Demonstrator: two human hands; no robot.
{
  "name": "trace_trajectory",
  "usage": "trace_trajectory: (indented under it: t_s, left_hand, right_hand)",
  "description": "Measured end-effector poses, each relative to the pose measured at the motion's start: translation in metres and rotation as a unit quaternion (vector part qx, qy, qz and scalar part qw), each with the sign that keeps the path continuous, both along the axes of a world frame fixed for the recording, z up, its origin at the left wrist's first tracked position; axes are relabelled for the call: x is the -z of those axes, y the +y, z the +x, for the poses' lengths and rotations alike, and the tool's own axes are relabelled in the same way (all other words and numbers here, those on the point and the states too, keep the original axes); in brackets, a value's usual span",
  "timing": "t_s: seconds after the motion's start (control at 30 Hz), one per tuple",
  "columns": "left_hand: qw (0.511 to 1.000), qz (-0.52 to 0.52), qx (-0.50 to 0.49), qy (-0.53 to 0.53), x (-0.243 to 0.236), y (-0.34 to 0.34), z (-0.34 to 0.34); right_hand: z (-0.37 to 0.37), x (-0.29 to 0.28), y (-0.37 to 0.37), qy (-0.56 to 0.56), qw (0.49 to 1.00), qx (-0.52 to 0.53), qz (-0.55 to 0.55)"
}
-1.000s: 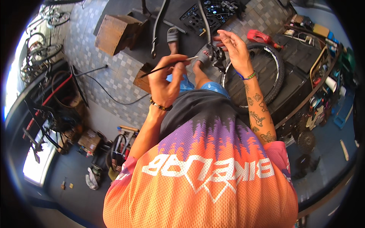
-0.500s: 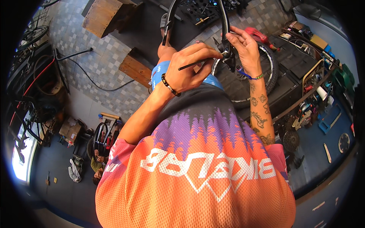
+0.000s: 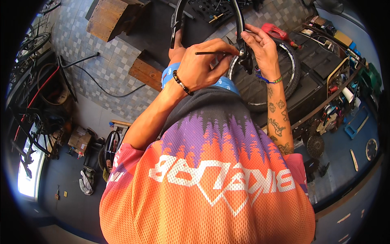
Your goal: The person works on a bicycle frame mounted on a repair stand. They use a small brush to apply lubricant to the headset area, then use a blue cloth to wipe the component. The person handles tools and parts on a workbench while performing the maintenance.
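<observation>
My left hand (image 3: 205,67) is closed around a thin dark rod-like tool (image 3: 205,53), whose far end is at a black bicycle component (image 3: 246,63) on the lower end of a curved black frame tube (image 3: 237,18). My right hand (image 3: 264,53) is just to the right, thumb and fingers pressed on that tube above the component. A second black tube (image 3: 175,28) hangs to the left. Exactly where the tool's tip meets the component is partly hidden by my left fingers.
A wooden crate (image 3: 105,22) and wooden block (image 3: 144,71) lie beyond my left arm. Ahead are a black parts tray (image 3: 207,12), red tool (image 3: 272,31) and wheel (image 3: 292,71). Bicycles (image 3: 38,130) stand left; a cluttered bench (image 3: 337,61) is right. Part of another person (image 3: 109,163) shows lower left.
My left hand has moved right, bringing the tool to the component. My right hand has closed in on the tube. The view has shifted, and the other person is now less visible.
</observation>
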State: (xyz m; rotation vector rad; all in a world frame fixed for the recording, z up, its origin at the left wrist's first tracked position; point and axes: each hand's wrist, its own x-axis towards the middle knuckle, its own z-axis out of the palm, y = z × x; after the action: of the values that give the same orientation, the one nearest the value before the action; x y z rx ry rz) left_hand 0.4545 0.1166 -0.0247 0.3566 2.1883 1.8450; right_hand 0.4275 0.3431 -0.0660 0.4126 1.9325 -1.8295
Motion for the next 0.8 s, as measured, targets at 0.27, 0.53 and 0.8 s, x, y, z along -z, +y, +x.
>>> trace_trajectory:
  t_s: [0.27, 0.53, 0.8]
  left_hand:
    - [0.999, -0.037, 0.013, -0.029, 0.006, 0.0, -0.007]
    - [0.984, 0.082, -0.056, -0.147, 0.017, 0.007, -0.01]
    - [0.978, 0.095, -0.062, -0.175, 0.021, 0.01, -0.013]
  right_hand:
    - [0.002, 0.002, 0.0, 0.003, 1.0, 0.007, -0.006]
    - [0.002, -0.001, 0.001, -0.013, 1.0, 0.009, 0.005]
    - [0.002, 0.0, 0.0, -0.011, 1.0, 0.017, -0.006]
